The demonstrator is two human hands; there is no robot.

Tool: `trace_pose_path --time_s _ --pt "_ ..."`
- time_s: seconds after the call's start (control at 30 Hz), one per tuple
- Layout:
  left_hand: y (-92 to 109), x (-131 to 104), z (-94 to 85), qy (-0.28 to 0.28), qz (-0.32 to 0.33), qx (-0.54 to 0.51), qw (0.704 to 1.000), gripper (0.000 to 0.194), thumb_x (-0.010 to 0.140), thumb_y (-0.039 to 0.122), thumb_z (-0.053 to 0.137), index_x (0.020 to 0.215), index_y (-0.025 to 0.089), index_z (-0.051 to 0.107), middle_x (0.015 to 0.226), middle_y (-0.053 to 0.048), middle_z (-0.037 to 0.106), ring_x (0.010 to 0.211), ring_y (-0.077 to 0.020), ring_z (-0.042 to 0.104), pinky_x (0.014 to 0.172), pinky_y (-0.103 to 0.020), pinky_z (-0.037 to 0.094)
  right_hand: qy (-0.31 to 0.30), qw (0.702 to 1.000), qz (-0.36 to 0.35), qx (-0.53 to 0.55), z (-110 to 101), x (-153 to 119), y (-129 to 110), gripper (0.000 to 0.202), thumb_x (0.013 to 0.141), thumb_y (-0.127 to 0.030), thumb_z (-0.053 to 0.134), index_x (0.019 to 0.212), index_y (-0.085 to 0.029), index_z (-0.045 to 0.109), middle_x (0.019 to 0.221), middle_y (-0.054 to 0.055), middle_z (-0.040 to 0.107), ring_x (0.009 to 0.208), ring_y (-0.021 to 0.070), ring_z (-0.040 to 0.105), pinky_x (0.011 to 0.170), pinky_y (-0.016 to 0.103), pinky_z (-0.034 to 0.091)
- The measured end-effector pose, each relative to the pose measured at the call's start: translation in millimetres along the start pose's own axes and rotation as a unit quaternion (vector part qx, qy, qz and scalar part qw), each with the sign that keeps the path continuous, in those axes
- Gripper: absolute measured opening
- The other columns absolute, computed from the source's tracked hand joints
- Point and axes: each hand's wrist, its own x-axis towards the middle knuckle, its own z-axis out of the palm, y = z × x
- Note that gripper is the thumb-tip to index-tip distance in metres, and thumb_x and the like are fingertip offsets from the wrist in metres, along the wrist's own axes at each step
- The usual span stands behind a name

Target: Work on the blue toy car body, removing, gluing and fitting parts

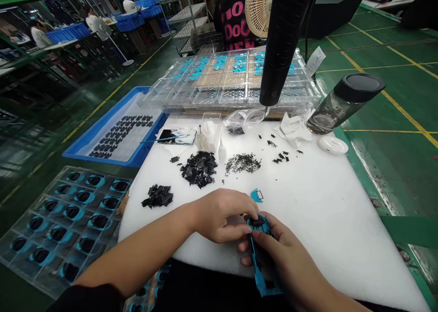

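Observation:
My right hand [287, 248] is closed round a blue-and-black plastic shell [259, 271], which looks like a toy car body, tilted near the table's front edge. The fingers of my left hand [227, 216] pinch at the far end of this shell, where black parts sit inside. Whether a separate small part is between those fingertips is hidden. Just beyond the hands lies a small blue piece with a black frame [256, 195]. Farther off are a pile of flat black parts [199, 168], a smaller black pile [158, 196] and scattered tiny screw-like pieces [243, 163].
A black powered screwdriver [282, 43] hangs above the white table [328, 211]. Behind are a clear compartment tray [205, 93] and a tilted bottle [345, 102]. Left stand a blue tray [77, 150] and a clear tray of blue-black parts [65, 211]. A white dropper bottle [222, 152] stands mid-table.

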Motion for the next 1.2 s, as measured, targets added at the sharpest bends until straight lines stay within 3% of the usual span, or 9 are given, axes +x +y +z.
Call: trace_pose_path --time_s 0.13,0.4,0.6,0.8,1.0,1.2 --pt "-0.3 -0.3 -1.2 0.006 -0.002 0.007 1.0 0.022 0.081 0.016 0.059 0.103 0.016 0.058 0.107 -0.013 0.069 0.099 -0.0198 0.066 0.087 -0.031 0.054 0.01 1.0 -0.011 0.005 -0.7 -0.3 3.1 0.018 0.092 -0.034 0.051 0.105 -0.023 0.055 0.085 0.002 0.069 0.075 0.018 0.066 0.063 0.028 0.045" --pt "3.1 -0.2 -3.4 -0.006 -0.009 0.07 0.998 0.017 0.086 0.021 0.056 0.103 0.019 0.057 0.11 -0.01 0.07 0.099 -0.0179 0.067 0.087 -0.029 0.053 0.01 0.999 -0.043 0.023 -2.3 -1.8 7.9 0.026 0.091 -0.03 0.05 0.117 -0.026 0.054 0.092 0.002 0.07 0.083 0.02 0.067 0.077 0.036 0.049" --pt "7.6 3.9 -8.3 -0.008 0.012 0.14 0.99 0.011 0.088 0.019 0.055 0.098 0.019 0.058 0.11 -0.009 0.071 0.089 -0.0169 0.068 0.079 -0.029 0.052 -0.004 0.995 -0.089 0.053 -2.1 -4.6 5.7 0.036 0.091 -0.024 0.049 0.127 -0.027 0.05 0.093 0.001 0.069 0.088 0.0191 0.066 0.084 0.037 0.048" --pt "19.9 10.7 -11.8 0.005 0.001 0.178 0.984 0.009 0.091 0.021 0.052 0.095 0.018 0.06 0.104 -0.008 0.072 0.092 -0.0164 0.069 0.078 -0.027 0.052 0.007 0.993 -0.096 0.063 -0.9 -7.1 0.5 0.035 0.087 -0.028 0.06 0.122 -0.027 0.054 0.093 0.001 0.066 0.092 0.0183 0.064 0.087 0.035 0.049" --pt "30.2 12.1 -17.2 0.061 -0.008 0.199 0.978 0.011 0.089 0.02 0.056 0.098 0.017 0.061 0.099 -0.008 0.073 0.093 -0.0182 0.069 0.082 -0.03 0.053 0.016 0.998 -0.06 0.032 0.8 -10.4 -7.4 0.054 0.077 -0.035 0.075 0.124 -0.03 0.047 0.091 -0.003 0.058 0.072 0.014 0.062 0.072 0.033 0.052" --pt "37.0 -3.5 -23.8 0.076 -0.061 0.227 0.969 0.016 0.086 0.019 0.059 0.102 0.017 0.061 0.101 -0.008 0.071 0.096 -0.0207 0.067 0.086 -0.035 0.053 0.054 0.997 -0.06 0.01 2.9 -13.5 -8.0 0.064 0.076 -0.037 0.074 0.128 -0.033 0.037 0.073 -0.007 0.056 0.057 0.0135 0.056 0.056 0.03 0.05"
